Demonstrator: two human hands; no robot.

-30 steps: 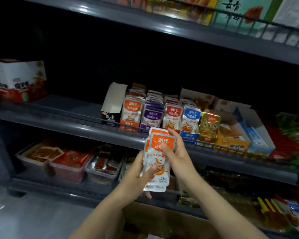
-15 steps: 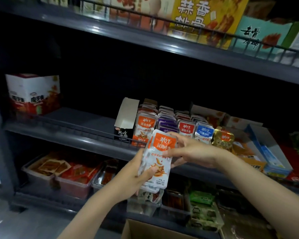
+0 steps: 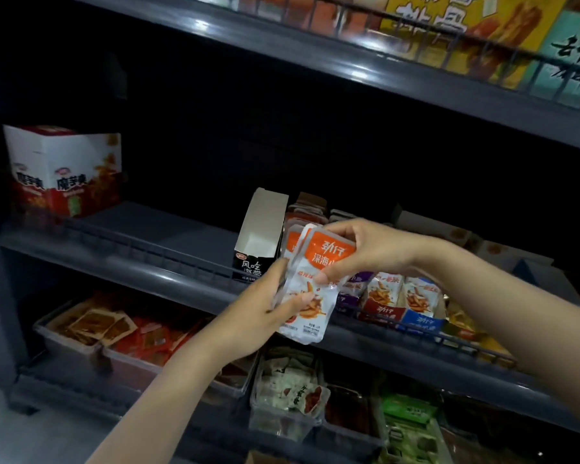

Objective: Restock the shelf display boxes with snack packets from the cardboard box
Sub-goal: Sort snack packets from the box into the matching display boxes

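Note:
A small stack of orange-and-white snack packets (image 3: 310, 289) is held in front of the middle shelf (image 3: 141, 259). My left hand (image 3: 258, 316) grips the stack's lower left side from below. My right hand (image 3: 365, 249) pinches the front packet's top and right edge. Right behind the stack stand display boxes of matching packets: orange ones (image 3: 302, 216), then purple (image 3: 355, 289), red (image 3: 384, 296) and blue (image 3: 421, 303). An open, almost empty black-and-white display box (image 3: 258, 236) stands to their left. Only a corner of the cardboard box (image 3: 265, 458) shows at the bottom edge.
A red-and-white carton (image 3: 61, 169) stands at the far left of the middle shelf. A wire rail (image 3: 148, 249) runs along that shelf's front. Clear plastic bins of snacks (image 3: 98, 336) fill the lower shelf. Large yellow and teal boxes (image 3: 476, 31) line the top shelf.
Both hands have carried the packet stack up and toward the orange display box. My right hand has shifted from the stack's side to its top edge. The view has moved closer to the shelf.

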